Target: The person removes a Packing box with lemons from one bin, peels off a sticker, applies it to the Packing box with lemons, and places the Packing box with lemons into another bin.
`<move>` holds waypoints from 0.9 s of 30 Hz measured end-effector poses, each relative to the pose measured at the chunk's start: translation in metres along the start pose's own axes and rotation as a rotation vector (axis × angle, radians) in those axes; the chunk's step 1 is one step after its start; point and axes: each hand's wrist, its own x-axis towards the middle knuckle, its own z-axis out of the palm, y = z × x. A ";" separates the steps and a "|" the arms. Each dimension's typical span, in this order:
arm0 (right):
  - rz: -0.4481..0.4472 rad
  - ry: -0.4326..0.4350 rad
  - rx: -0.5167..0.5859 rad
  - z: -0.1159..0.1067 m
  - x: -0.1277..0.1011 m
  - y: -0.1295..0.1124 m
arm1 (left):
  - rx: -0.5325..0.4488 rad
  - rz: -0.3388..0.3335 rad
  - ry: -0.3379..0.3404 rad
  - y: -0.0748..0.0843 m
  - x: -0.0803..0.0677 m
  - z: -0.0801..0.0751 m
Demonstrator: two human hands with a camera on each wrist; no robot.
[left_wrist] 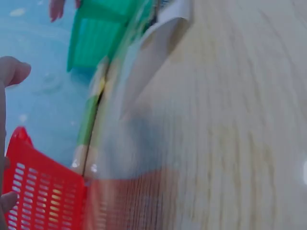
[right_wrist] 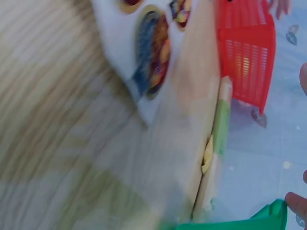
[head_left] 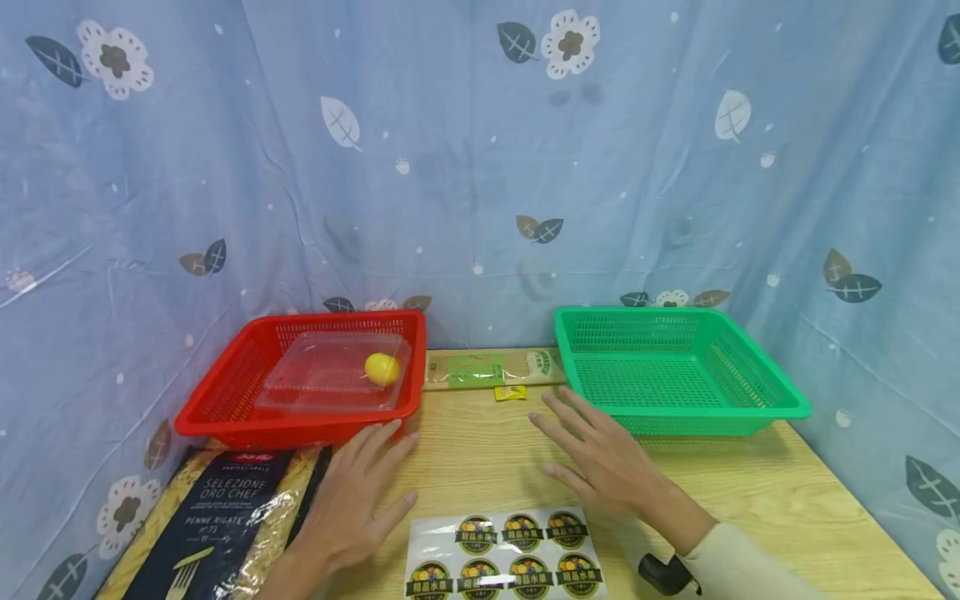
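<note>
My left hand, fingers spread, holds nothing near the front of the red basket, its forearm crossing the edge of a bag of penne. On the other side my right hand is above the wood-grain table, also empty with fingers apart, in front of the green basket. Between the two, closer to me, lies a white sheet of round fruit stickers; one corner of the sheet shows in the right wrist view. A clear plastic box and a yellow lemon-like fruit are in the red basket.
A long, flat packet with a green label lies at the back between the baskets. Just in front of it is a small yellow sachet. A blue patterned curtain hangs behind and at both sides.
</note>
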 end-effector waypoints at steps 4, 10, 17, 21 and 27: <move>0.017 0.038 0.023 0.000 0.010 -0.002 | -0.084 -0.076 0.056 -0.002 -0.003 0.000; -0.008 0.097 0.067 -0.001 0.027 -0.007 | -0.252 -0.241 0.105 -0.002 -0.002 0.004; -0.022 0.084 0.101 -0.002 0.043 -0.015 | -0.467 -0.577 0.171 -0.001 0.007 0.005; -0.009 0.072 0.127 -0.003 0.050 -0.018 | -0.536 -0.704 0.187 0.001 0.010 0.004; 0.024 0.056 0.180 -0.004 0.059 -0.019 | -0.812 -0.930 0.241 0.001 0.022 -0.001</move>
